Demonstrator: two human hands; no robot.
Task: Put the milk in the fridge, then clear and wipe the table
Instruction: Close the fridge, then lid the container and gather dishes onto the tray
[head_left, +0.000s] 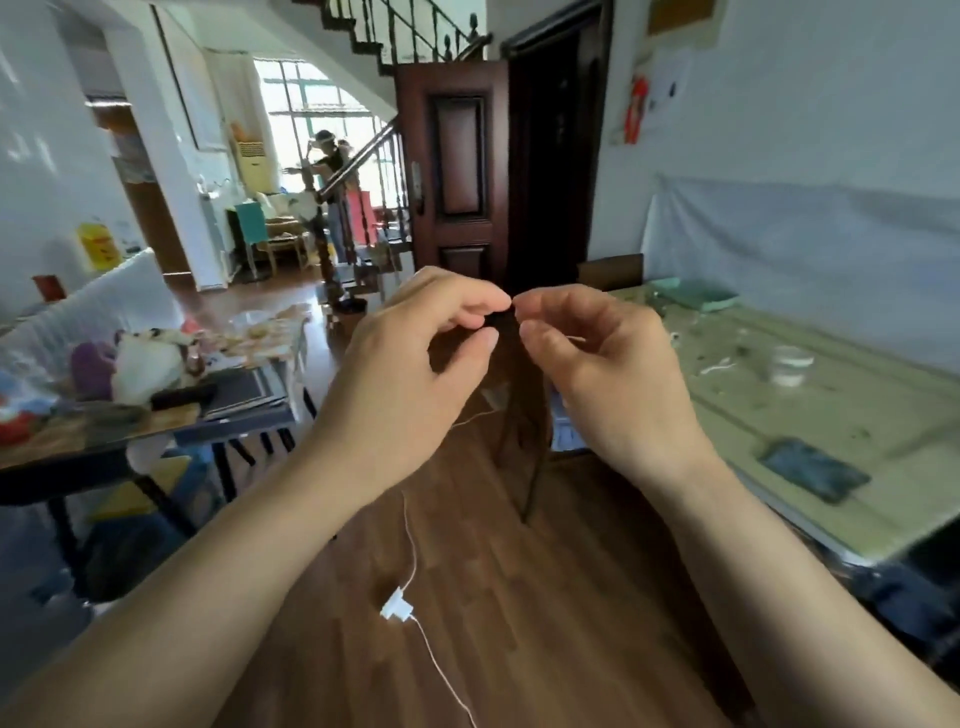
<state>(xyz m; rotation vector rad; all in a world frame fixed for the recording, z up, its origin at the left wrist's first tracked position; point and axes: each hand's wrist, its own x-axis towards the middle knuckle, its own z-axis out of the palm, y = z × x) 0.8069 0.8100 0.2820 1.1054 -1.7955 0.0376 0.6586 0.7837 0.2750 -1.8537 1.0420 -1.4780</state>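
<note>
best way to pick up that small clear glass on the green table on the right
Grip the small clear glass around its side wall, from its near left side with the right hand. It stands upright and alone, and the green table is bare around it.

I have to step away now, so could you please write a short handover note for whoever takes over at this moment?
Left hand and right hand: both raised in front, fingertips pinched together on something small and dark; I cannot tell what.
A thin white cable hangs below the hands.
Milk and fridge: not in view.
Table on the right: a small clear cup, a dark flat item, a green cloth and scattered crumbs lie on it.
Done: nothing visible.
Left: find and store the milk, clear and wipe the table.
</note>
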